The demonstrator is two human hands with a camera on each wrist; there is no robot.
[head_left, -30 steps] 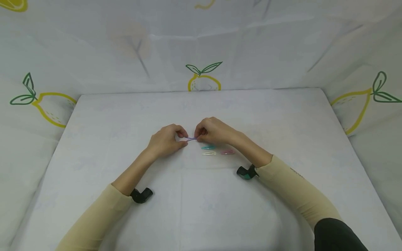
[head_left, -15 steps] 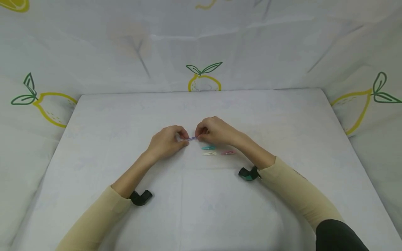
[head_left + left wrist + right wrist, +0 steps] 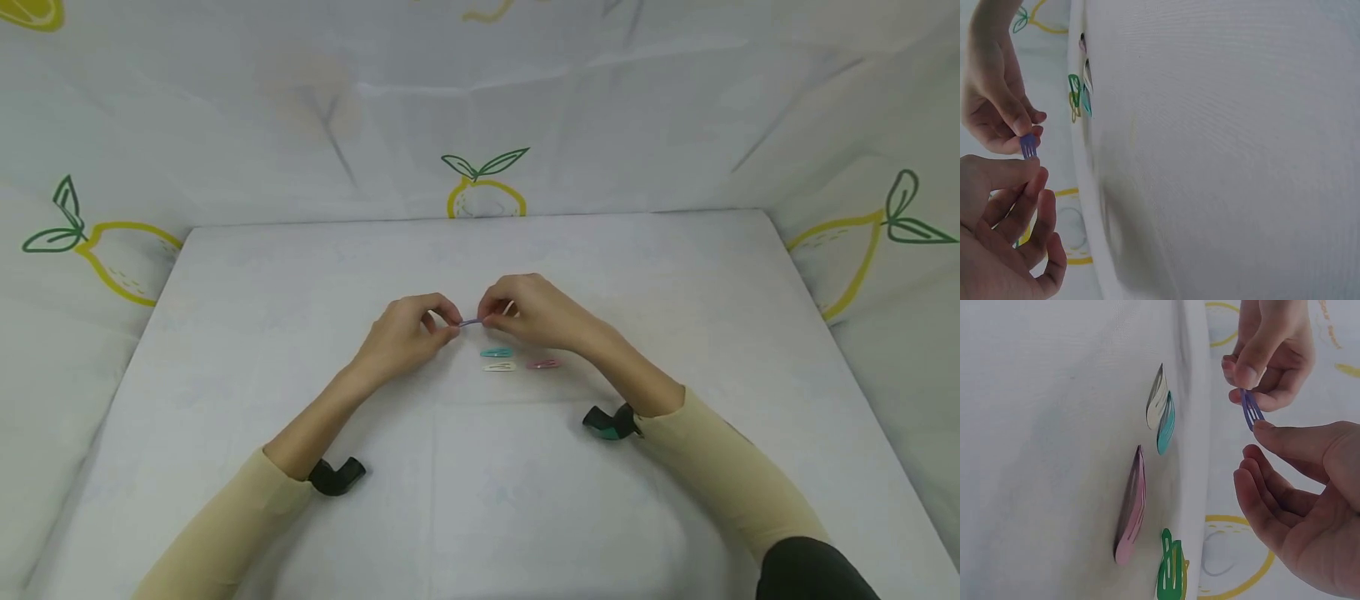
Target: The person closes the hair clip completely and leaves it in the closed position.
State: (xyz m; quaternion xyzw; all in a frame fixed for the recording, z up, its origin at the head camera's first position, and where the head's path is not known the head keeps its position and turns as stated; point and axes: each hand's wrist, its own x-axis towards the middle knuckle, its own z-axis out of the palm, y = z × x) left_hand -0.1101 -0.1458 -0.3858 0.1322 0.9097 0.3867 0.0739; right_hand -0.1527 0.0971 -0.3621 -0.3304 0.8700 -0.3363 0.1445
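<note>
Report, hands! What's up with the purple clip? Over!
Left hand, right hand pinch purple clip, one end each. Clip off table. Nothing blocking seen; pink clip, turquoise clip, cream clip nearby.

Held clip point(image 3: 469, 322) sits over table point(image 3: 435, 517) between left hand point(image 3: 408, 333), on left, and right hand point(image 3: 540, 310), on right; two clips lie on table just before grip, slightly right: rear clip point(image 3: 496, 353), front clip point(image 3: 499, 367); side clip point(image 3: 543, 364) lies right of those; clip pair point(image 3: 1169, 589) lies right of grip, behind side clip; cloth wall point(image 3: 390, 125) stands behind all
</note>
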